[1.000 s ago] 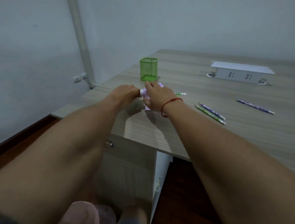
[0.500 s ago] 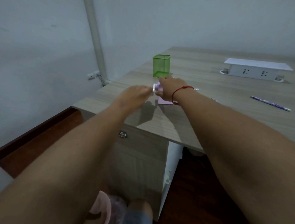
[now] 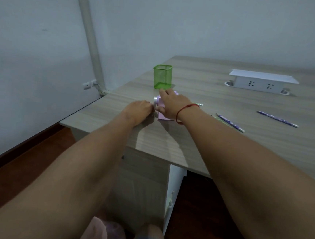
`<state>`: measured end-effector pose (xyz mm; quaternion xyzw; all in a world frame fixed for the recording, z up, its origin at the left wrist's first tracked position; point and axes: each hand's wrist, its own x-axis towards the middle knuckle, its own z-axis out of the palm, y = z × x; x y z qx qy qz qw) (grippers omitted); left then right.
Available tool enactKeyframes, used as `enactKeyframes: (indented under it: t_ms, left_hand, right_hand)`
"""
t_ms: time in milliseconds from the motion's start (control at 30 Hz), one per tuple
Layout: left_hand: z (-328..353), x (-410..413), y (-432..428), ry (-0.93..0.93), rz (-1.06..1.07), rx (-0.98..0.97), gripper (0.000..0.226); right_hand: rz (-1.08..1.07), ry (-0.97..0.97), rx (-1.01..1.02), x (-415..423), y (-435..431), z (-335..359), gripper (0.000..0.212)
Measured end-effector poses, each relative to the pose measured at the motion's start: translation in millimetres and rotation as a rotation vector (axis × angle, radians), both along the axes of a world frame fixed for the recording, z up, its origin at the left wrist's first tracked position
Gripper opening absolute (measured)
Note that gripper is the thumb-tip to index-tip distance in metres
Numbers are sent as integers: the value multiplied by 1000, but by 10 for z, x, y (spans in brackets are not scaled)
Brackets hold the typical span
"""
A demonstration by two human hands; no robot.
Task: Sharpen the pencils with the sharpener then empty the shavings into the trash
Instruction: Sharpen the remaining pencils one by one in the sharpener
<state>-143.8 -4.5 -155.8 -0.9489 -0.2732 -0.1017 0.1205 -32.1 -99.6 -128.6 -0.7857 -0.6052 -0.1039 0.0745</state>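
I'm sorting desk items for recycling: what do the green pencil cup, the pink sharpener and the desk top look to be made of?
Green pencil cup: fine mesh, likely painted metal; its walls are see-through.
Pink sharpener: smooth matte plastic, judging by its even pastel colour.
Desk top: probably wood-grain laminate; flat, uniform grey-brown streaks with low sheen.

One wide-angle view from the person's head, facing forward and down along both bare forearms. The desk (image 3: 213,80) corner lies mid-frame, close, with the left hand (image 3: 137,111) and right hand (image 3: 170,103) meeting at the sharpener (image 3: 162,116) just above centre. Wall (image 3: 199,27) fills the top; floor (image 3: 35,156) shows below
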Motion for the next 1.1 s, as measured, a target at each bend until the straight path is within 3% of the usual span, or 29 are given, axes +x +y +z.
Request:
enactKeyframes:
  t_ms: [100,200,267,367,633,767,1100]
  left_hand:
    - [-37,15,5,-37,21,-76,27]
    - [-29,0,11,-53,19,-143,27]
    - [-28,-31,-2,-53,11,-151,30]
    - [-15,-69,-6,-106,10,-185,30]
    - [405,155,-170,-608,-9,-353,30]
    - [384,440,-309,-564,-34,-507,31]
    - [231,472,-316,-537,-2,-504,34]
  right_hand:
    - [60,261,45,31,-65,102,51]
    - [-32,469,220,136,-165,268,36]
    - [-124,426,164,206,-266,322,26]
    - [-172,302,-3,215,-350,298,28]
    - [-188,220,-39,156,-348,341,29]
    - [-154,168,-46,167,-388,292,32]
    - [-61,-29,-56,313,-512,249,33]
